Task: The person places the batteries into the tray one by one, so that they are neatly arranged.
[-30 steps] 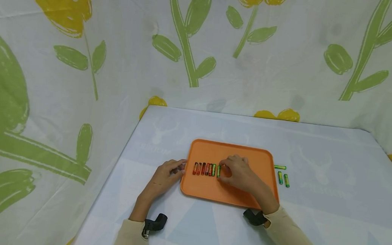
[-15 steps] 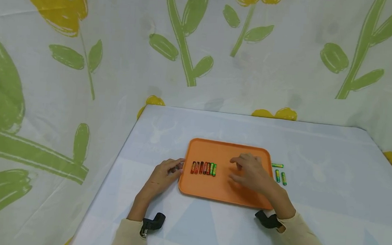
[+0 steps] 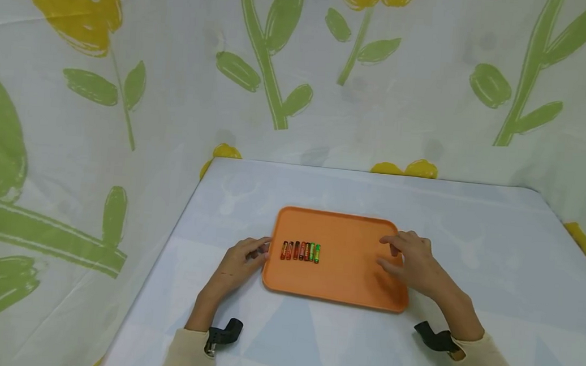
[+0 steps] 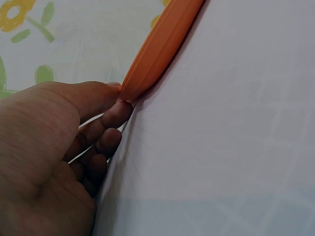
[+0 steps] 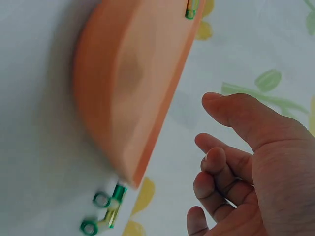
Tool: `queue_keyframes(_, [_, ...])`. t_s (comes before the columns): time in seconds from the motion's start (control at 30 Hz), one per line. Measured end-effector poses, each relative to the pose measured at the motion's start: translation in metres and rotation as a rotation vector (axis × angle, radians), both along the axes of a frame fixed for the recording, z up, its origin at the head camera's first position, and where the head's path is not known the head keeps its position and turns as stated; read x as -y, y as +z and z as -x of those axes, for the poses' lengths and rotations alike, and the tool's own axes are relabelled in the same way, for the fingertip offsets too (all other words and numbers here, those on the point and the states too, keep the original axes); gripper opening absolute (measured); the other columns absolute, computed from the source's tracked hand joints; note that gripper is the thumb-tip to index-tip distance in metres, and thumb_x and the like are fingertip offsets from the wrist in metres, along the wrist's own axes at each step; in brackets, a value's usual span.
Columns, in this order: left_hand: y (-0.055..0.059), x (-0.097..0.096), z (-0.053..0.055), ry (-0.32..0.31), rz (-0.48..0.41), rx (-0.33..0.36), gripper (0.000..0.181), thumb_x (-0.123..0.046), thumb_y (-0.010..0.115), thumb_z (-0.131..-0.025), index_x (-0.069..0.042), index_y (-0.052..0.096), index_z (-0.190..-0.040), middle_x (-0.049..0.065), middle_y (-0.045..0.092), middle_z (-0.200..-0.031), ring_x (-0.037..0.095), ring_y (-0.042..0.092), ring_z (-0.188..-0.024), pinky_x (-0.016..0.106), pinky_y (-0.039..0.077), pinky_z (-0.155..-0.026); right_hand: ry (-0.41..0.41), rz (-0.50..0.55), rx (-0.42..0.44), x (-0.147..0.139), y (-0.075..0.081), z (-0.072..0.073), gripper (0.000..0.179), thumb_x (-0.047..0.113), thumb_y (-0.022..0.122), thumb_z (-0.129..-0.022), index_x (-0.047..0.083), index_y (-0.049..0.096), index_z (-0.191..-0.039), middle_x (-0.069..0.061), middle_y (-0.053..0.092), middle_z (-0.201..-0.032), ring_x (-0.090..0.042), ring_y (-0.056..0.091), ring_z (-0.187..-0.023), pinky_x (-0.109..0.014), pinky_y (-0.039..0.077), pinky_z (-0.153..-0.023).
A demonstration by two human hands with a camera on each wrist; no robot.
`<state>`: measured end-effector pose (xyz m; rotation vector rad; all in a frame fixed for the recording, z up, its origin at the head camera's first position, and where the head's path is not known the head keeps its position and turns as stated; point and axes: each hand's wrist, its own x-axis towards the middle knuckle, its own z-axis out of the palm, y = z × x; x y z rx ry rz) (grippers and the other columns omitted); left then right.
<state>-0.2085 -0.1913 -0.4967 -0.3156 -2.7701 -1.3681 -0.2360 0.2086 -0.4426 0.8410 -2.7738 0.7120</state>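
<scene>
An orange tray [image 3: 342,277] lies on the table, bearing a row of upright-aligned small batteries: several red ones [image 3: 295,250] on the left and two green ones [image 3: 317,254] at the right end. My left hand [image 3: 236,267] pinches the tray's left rim between thumb and index finger, as the left wrist view shows at the tray edge [image 4: 160,51]. Over the tray's right edge hovers my right hand [image 3: 415,265], fingers loosely bent and apart, holding nothing. In the right wrist view, loose green batteries [image 5: 117,192] lie beyond the tray's corner; the hand hides them from the head view.
A pale patterned cloth covers the table [image 3: 292,342]. Behind and to the left hangs a white curtain [image 3: 176,107] printed with green leaves and yellow flowers. Each wrist wears a black camera mount [image 3: 435,336].
My right hand has let go of the green battery at the row's end and moved right across the tray to its right edge. My left hand has stayed at the left rim.
</scene>
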Motion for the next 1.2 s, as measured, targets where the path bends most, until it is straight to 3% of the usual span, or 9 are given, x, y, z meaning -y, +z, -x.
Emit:
queue_keyframes(0.6, [0.005,-0.002,-0.003,0.001,-0.002,0.006,0.04,-0.017,0.067,-0.098,-0.012,0.062,-0.138,-0.003,0.063,-0.105,0.015,0.053,-0.094,0.038,0.045,-0.086,-0.121,-0.076,0.064,-0.051,-0.009,0.001,0.038,0.016,0.082,-0.084,0.0,0.068,-0.115,0.004,0.046,-0.078,-0.023,0.045,-0.087,-0.045,0.025,-0.074])
queue_keyframes(1.2, [0.006,-0.002,-0.003,-0.004,0.003,0.01,0.041,-0.016,0.066,-0.098,-0.011,0.062,-0.138,-0.003,0.063,-0.105,0.016,0.052,-0.094,0.038,0.044,-0.085,-0.087,-0.123,0.065,-0.063,-0.017,0.007,0.039,0.014,0.083,-0.08,0.0,0.068,-0.113,0.005,0.044,-0.079,-0.021,0.044,-0.084,-0.043,0.025,-0.071])
